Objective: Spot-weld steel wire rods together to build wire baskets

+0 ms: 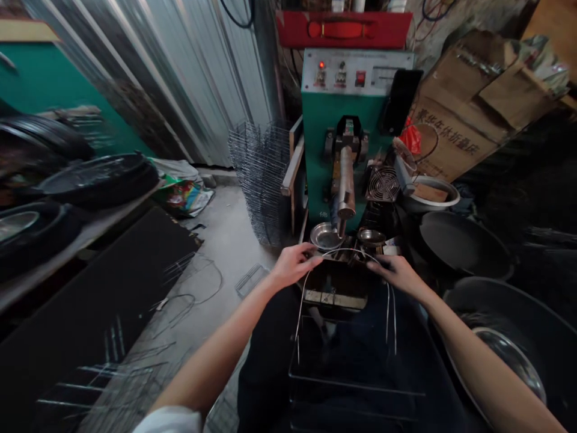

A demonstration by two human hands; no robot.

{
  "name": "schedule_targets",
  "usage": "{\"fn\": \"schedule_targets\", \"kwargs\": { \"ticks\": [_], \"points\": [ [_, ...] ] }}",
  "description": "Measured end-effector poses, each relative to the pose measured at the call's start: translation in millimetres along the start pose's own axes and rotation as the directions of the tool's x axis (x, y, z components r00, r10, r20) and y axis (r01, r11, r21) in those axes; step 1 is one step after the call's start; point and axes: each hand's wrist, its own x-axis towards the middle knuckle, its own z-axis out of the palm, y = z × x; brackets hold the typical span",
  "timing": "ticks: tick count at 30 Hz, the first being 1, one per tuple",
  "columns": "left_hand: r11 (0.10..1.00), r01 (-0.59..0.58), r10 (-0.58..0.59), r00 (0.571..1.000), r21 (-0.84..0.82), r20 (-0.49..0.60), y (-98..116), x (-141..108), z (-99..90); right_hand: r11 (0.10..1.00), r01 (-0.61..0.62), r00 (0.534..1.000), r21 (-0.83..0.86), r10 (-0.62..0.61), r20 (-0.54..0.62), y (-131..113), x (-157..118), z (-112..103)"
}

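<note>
A bent metal wire frame [345,249] is held between my two hands, its arched top just in front of a spot welding machine [315,162]. My left hand [294,264] pinches the arch on its left side. On the right side, the fingers of my right hand [396,272] close on the same arch. Thin wire legs hang down from it over my lap, where dark clothing makes them hard to follow. Above the arch is the machine's copper-coloured electrode arm [346,180]. Two small metal dishes, a left one [323,237] and a right one [371,237], sit under the arm.
Wire racks stand in a tall stack [261,180] left of the machine. A phone [401,102] is fixed to its front. Large black basins [464,243] lie at right, near a cardboard box [469,114]. Loose wire pieces [117,367] and a dark board [103,288] occupy the left.
</note>
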Motion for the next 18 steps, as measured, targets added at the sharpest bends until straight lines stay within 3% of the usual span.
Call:
{"fn": "schedule_targets", "kwargs": {
  "ticks": [2,3,5,7,9,11,13,16,18],
  "points": [
    [0.978,0.097,-0.095,0.995,-0.185,0.019,-11.7,-43.0,-4.2,0.992,-0.049,0.996,0.119,0.058,-0.074,10.5,-39.4,-1.7],
    [0.910,0.192,-0.187,0.981,-0.369,0.049,-18.1,-68.1,-3.2,0.982,-0.080,0.987,0.172,0.102,-0.125,16.5,-59.0,-3.3],
    [0.677,0.383,-0.369,0.915,-0.628,0.161,-28.1,-120.1,7.7,0.949,-0.156,0.949,0.274,0.221,-0.225,28.9,-94.9,-6.3],
    [0.509,0.485,-0.402,0.864,-0.711,0.301,-32.0,-165.5,31.3,0.904,-0.212,0.891,0.372,0.335,-0.305,39.1,-123.8,-6.3],
    [0.411,0.520,-0.330,0.850,-0.749,0.410,-29.8,-195.6,62.8,0.870,-0.240,0.825,0.430,0.416,-0.381,43.5,-145.0,-1.5],
    [0.353,0.526,-0.315,0.845,-0.774,0.432,-23.1,-208.2,92.9,0.879,-0.259,0.780,0.401,0.435,-0.450,41.6,-159.2,6.1],
    [0.334,0.494,-0.364,0.853,-0.803,0.373,-15.0,-207.5,113.4,0.922,-0.285,0.800,0.261,0.379,-0.465,39.8,-167.4,11.6],
    [0.366,0.452,-0.444,0.853,-0.814,0.274,-6.9,-192.4,122.3,0.944,-0.329,0.873,0.018,0.312,-0.374,58.7,-174.7,5.2],
    [0.409,0.477,-0.473,0.840,-0.778,0.266,-3.2,-179.5,119.0,0.910,-0.406,0.864,-0.079,0.354,-0.359,89.4,-184.5,-9.3]
  ]
}}
